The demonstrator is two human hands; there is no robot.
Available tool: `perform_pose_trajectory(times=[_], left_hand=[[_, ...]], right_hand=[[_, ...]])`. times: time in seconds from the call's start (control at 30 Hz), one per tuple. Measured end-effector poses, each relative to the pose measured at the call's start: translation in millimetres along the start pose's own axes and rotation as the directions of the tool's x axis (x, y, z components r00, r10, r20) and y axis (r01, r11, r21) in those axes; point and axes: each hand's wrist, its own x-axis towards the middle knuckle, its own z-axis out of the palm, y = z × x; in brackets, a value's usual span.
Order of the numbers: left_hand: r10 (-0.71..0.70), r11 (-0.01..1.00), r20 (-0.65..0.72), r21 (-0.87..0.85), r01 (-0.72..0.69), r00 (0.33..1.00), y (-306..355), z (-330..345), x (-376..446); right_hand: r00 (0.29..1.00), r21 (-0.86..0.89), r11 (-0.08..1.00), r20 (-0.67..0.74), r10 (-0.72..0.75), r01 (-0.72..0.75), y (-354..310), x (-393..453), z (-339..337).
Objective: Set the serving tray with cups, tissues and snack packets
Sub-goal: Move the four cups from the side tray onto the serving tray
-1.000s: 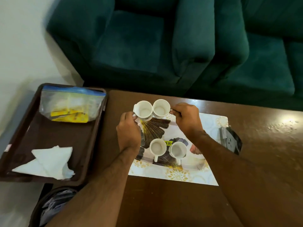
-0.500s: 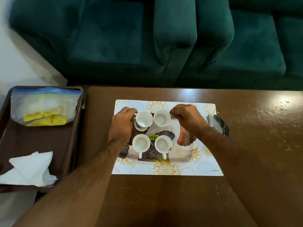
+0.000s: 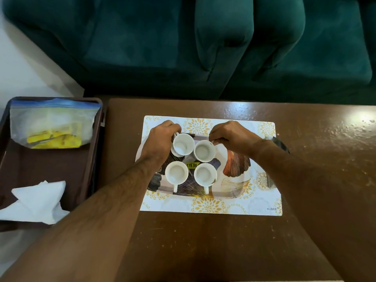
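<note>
Serving tray [image 3: 236, 169] held four white cups [image 3: 176, 173]. Left hand [image 3: 160, 139] pinched the tilted ten-o'clock cup [image 3: 182, 144]; right hand [image 3: 230, 135] pinched its neighbour's [image 3: 204, 151] hidden handle.

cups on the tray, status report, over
Left hand holds far-left cup, tilted. Right hand at far-right cup handle. Two near cups upright on serving tray. Tissues, snack bag still in brown bin.

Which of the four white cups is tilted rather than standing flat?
The far-left white ceramic cup, held by the left hand, leans over; the other three sit level.
</note>
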Motion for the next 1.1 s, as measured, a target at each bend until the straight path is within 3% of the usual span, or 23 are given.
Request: perform_pose_trajectory(times=[0.3, 0.5, 0.63, 0.73, 0.87, 1.1], left_hand=[[-0.033, 0.999, 0.082, -0.020, 0.035, 0.996, 7.8, -1.4, 2.6], [-0.064, 0.997, 0.050, -0.026, 0.066, 0.997, 3.2, 6.3, 7.3], [-0.197, 0.978, -0.095, -0.084, 0.190, 0.976, 2.9, 13.1, 0.9], [-0.208, 0.977, -0.255, -0.087, 0.192, 0.944, 7.8, 19.8, -13.0], [-0.218, 0.976, -0.174, -0.036, 0.215, 0.960, 17.8, 33.4, -33.1], [-0.093, 0.996, -0.096, -0.025, 0.091, 0.991, 23.1, 43.1, -43.6]], right_hand=[[1.000, -0.011, 1.000, -0.002, 0.003, -0.003, -3.3, 17.0, 4.4], [0.999, -0.025, 0.999, -0.036, 0.036, -0.037, -2.7, 21.1, 9.1], [0.980, 0.094, 0.987, -0.138, 0.141, -0.129, -6.7, 15.1, 15.7], [0.902, 0.263, 0.936, -0.300, 0.309, -0.233, -14.8, 5.1, 24.3], [0.800, 0.382, 0.843, -0.323, 0.506, -0.379, -32.1, -10.8, 40.4], [0.823, 0.226, 0.865, -0.275, 0.497, -0.448, -55.8, -21.9, 63.1]])
